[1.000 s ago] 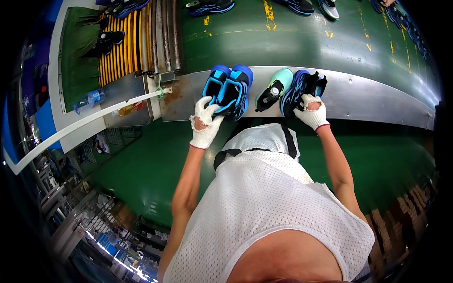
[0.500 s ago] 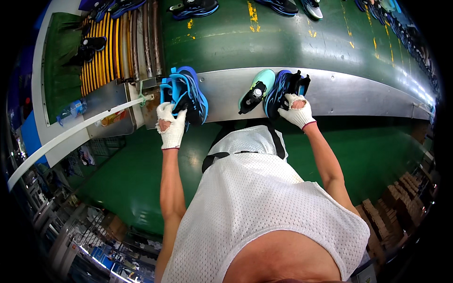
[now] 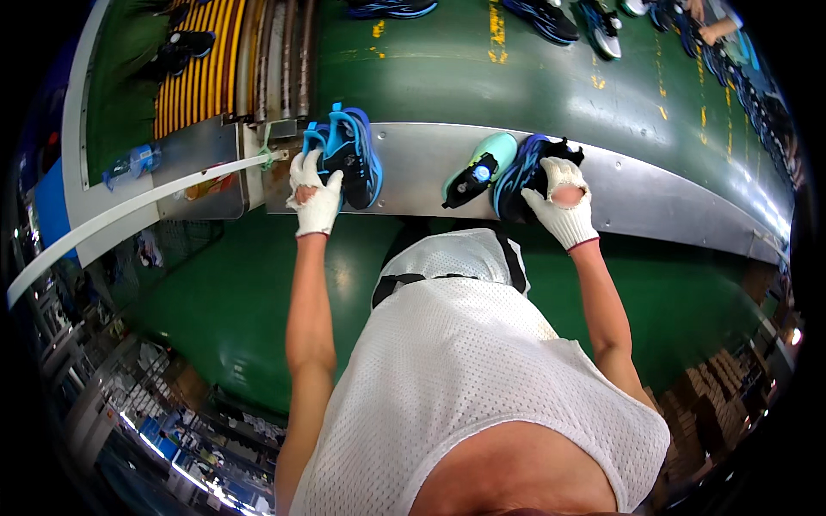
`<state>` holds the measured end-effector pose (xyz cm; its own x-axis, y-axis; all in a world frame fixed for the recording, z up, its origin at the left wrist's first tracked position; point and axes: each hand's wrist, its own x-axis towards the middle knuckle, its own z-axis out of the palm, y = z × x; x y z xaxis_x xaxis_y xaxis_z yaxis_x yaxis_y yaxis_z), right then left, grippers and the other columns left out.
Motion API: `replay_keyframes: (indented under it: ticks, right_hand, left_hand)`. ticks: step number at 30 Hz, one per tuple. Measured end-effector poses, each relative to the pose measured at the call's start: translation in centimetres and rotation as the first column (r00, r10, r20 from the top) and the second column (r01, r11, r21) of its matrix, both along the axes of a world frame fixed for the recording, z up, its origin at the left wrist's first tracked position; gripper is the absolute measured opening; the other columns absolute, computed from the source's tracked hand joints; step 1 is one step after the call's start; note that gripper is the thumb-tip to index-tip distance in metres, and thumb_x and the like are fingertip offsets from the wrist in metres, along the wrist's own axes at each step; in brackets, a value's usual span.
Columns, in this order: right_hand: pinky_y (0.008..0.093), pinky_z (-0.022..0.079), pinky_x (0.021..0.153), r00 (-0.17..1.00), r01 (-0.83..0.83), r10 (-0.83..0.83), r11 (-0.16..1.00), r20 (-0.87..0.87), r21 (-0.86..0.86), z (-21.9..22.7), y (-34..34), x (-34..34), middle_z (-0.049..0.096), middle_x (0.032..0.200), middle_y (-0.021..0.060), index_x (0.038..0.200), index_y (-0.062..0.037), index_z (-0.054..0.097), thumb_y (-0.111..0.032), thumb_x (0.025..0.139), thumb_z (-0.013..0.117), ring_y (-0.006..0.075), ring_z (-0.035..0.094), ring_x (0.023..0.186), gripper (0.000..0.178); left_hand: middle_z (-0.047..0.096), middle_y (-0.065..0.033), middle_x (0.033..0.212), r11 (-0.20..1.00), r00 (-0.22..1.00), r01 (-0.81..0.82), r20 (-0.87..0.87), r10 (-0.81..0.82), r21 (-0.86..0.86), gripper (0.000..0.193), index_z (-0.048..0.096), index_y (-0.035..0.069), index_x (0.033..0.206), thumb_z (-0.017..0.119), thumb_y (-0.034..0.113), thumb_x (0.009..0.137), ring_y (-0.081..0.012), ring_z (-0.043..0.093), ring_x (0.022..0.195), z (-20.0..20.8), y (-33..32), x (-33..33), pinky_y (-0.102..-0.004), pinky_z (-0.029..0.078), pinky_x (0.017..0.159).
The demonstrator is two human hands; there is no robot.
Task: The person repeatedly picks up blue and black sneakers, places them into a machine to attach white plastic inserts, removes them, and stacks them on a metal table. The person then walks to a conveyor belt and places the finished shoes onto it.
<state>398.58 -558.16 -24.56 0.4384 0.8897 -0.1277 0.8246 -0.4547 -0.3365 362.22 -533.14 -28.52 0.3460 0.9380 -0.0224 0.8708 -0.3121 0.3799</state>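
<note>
A pair of blue and black sneakers [image 3: 361,165] stands close together on a metal ledge [image 3: 422,144], toes partly hidden. My left hand [image 3: 315,199], in a white knitted glove with the back cut open, grips the heel side of the nearer-left one between thumb and fingers. Farther right, a black and blue sneaker [image 3: 514,179] sits on the ledge. My gloved right hand [image 3: 564,206] is wrapped around a second dark sneaker [image 3: 559,150] beside it, mostly covered by my fingers. Between the hands lies a mint-green and black shoe [image 3: 480,169] with a white round disc.
Beyond the ledge runs a green conveyor belt [image 3: 447,77] carrying several dark sneakers [image 3: 546,19]. Yellow and brown rollers [image 3: 228,60] lie at left. A white rail [image 3: 142,196] crosses there, near a plastic bottle [image 3: 133,165]. Another person's hand [image 3: 716,31] shows at far right.
The blue pair has shifted slightly away from me and left along the ledge. My left fingers are straighter. My right hand stays on its sneaker. A person's hands have appeared at far right.
</note>
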Motion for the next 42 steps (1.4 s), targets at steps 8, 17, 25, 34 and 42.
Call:
replay_keyframes:
  ticks: [8,17,25,34,42]
  right_hand:
    - [0.0456,0.055,0.081,0.861,-0.507,0.508,0.854,-0.023,-0.117,-8.4,7.1,-6.0,0.069,0.104,0.0177,0.104,-0.0034,0.068,-0.039,0.082,0.065,0.0346,0.067,0.098,0.042]
    - [0.0466,0.057,0.067,0.94,-0.263,0.276,0.96,-0.202,0.093,-2.9,10.6,-6.5,0.066,0.075,0.0252,0.072,0.001,0.067,-0.022,0.075,0.062,0.0407,0.069,0.072,0.023]
    - [0.0403,0.054,0.09,0.698,-0.04,0.243,0.952,-0.673,0.303,6.7,8.7,-17.9,0.069,0.108,0.0221,0.119,0.0018,0.064,-0.035,0.093,0.056,0.0344,0.068,0.098,0.046]
    - [0.0325,0.06,0.069,0.08,-0.052,-0.047,0.997,-0.996,-0.051,12.0,6.6,-22.9,0.07,0.087,0.0127,0.14,-0.0023,0.051,-0.039,0.103,0.049,0.0198,0.071,0.069,0.053]
    - [0.0328,0.057,0.086,0.095,-0.163,0.339,0.933,-0.936,0.322,14.9,6.0,-27.1,0.065,0.109,0.0134,0.152,-0.0005,0.035,-0.036,0.102,0.048,0.0187,0.069,0.092,0.062]
  left_hand:
    - [0.046,-0.0104,0.148,0.986,0.969,-0.131,0.197,0.149,-0.101,0.058,0.053,0.012,0.139,0.076,0.021,0.087,-0.0266,0.059,0.117,4.7,-9.8,0.9,-0.0422,0.051,0.094]
    - [0.041,-0.0192,0.148,0.956,0.868,-0.04,0.464,0.178,-0.292,0.061,0.042,-0.002,0.142,0.071,0.004,0.089,-0.0276,0.055,0.122,3.6,-13.8,1.7,-0.0349,0.055,0.092]
    - [0.061,-0.0295,0.13,0.991,0.699,0.028,0.712,0.075,-0.132,0.099,0.055,-0.017,0.129,0.056,0.074,0.089,-0.0329,0.061,0.118,2.6,-12.4,-2.7,-0.0449,0.044,0.106]
    - [0.048,-0.0185,0.139,0.971,0.746,0.208,0.661,-0.08,-0.116,0.107,0.029,-0.007,0.143,0.086,0.049,0.073,-0.0304,0.052,0.127,-4.0,-8.2,-17.3,-0.0453,0.043,0.106]
    - [0.064,-0.0141,0.121,0.632,-0.006,0.629,0.811,0.586,-0.452,0.035,0.057,0.001,0.119,0.057,0.03,0.1,-0.0259,0.057,0.118,10.7,-6.8,-13.4,-0.0484,0.039,0.114]
